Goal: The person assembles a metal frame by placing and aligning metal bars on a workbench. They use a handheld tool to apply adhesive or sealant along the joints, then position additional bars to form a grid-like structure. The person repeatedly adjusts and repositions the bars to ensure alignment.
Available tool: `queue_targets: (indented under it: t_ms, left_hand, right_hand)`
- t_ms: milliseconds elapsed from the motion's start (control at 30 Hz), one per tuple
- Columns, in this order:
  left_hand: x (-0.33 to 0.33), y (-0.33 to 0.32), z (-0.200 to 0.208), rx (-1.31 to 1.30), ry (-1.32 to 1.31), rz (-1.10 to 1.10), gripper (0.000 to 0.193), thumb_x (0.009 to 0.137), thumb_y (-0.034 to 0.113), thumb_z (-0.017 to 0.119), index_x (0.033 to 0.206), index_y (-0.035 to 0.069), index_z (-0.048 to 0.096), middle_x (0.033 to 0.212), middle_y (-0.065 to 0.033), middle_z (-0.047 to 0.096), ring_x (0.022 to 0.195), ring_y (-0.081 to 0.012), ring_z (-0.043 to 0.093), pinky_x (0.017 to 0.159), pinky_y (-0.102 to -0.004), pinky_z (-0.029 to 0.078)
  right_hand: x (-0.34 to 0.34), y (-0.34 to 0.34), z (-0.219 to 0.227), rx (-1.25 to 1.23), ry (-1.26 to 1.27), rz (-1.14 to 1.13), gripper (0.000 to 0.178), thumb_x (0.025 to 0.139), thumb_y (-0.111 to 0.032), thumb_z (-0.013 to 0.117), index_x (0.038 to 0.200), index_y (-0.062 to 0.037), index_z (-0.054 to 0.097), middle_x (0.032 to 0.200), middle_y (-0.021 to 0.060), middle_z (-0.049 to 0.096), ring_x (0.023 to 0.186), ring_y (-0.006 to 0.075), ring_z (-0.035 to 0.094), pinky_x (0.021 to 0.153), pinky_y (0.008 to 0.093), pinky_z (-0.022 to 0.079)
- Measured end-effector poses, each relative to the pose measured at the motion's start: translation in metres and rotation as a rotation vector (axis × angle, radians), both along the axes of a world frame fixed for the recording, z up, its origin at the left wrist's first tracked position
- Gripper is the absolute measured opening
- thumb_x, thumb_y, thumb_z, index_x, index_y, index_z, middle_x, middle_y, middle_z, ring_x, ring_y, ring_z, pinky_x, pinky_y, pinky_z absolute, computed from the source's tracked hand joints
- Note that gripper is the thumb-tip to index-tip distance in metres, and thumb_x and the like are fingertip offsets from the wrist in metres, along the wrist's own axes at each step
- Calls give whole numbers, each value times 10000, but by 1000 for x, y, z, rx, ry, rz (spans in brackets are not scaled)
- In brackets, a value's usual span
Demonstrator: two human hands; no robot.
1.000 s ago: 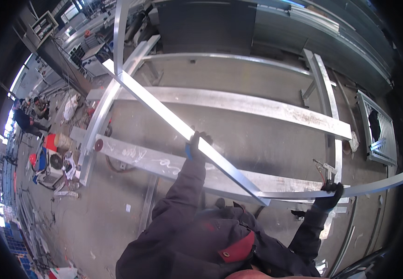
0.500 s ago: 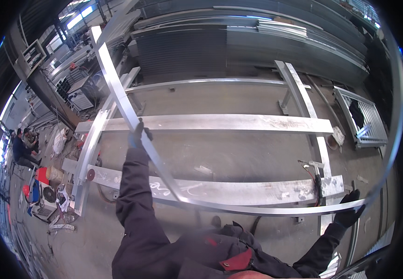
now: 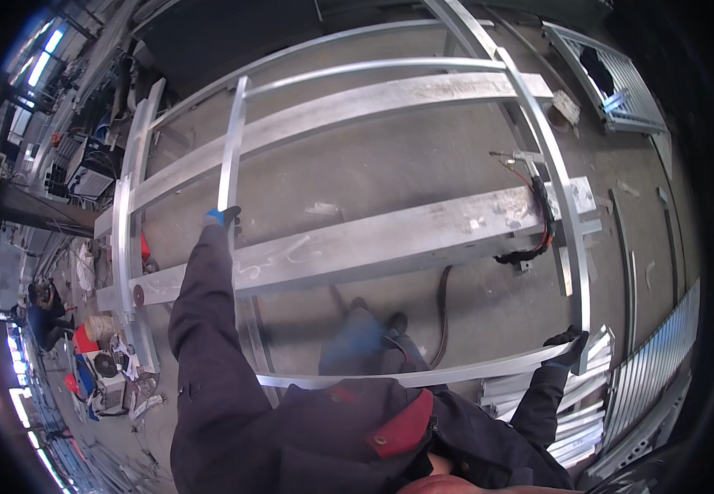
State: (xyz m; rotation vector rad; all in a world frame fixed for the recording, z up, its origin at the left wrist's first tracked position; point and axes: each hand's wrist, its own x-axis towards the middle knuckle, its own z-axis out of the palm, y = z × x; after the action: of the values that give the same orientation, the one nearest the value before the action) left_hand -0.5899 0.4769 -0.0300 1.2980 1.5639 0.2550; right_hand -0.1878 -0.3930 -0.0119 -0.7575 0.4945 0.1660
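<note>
Silver metal frame [image 3: 456, 375] is showing four sides, seemingly assembled | left hand [image 3: 227, 216] is closing around its left bar | right hand [image 3: 567, 344] is clasping its near-right corner | frame is spanning over beams [image 3: 357, 247], contact unclear; what remains isn't showing

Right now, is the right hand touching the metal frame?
Touching: the head view shows the right hand gripping the metal frame at its near right corner.
</note>
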Motion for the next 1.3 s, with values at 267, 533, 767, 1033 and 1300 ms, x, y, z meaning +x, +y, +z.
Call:
queue_targets:
  t_ms: [267,533,767,1033,1300]
  left_hand:
    - [34,-12,-73,-142,22,-81,460,844,282,797,1227,108,611,834,-98,651,600,-275,637,523,-451,516]
    - [58,2,-73,-159,-144,-238,502,825,302,819,1223,74,616,825,-92,650,598,-251,641,516,-430,513]
    - [45,28,-70,-149,-101,-409,417,829,241,810,1168,60,648,793,-96,656,553,-248,634,485,-418,493]
    - [21,-1,-89,-245,-21,-563,350,839,224,782,1112,32,677,795,-101,674,546,-234,636,494,-405,495]
    - [4,-24,-123,-306,40,-640,341,856,236,765,1128,50,678,778,-96,672,554,-241,652,497,-423,507]
  right_hand:
    - [-61,-46,37,-140,17,72,740,961,-711,467,1380,-109,564,1241,37,626,1131,258,584,1013,466,441]
    - [-153,-65,68,102,-516,312,954,930,-692,521,1612,-66,291,1651,144,336,1503,309,343,1228,479,235]
    - [-384,-61,54,-574,-257,-330,644,1004,-426,613,1449,16,465,1374,184,565,1302,314,548,1142,504,406]
    - [-559,-105,89,-583,-293,-31,437,1084,-262,460,1429,6,474,1379,170,571,1264,255,568,1062,390,469]
    - [-618,-122,66,-986,-368,109,865,968,-576,596,1564,-7,335,1572,204,412,1468,299,393,1218,494,308]
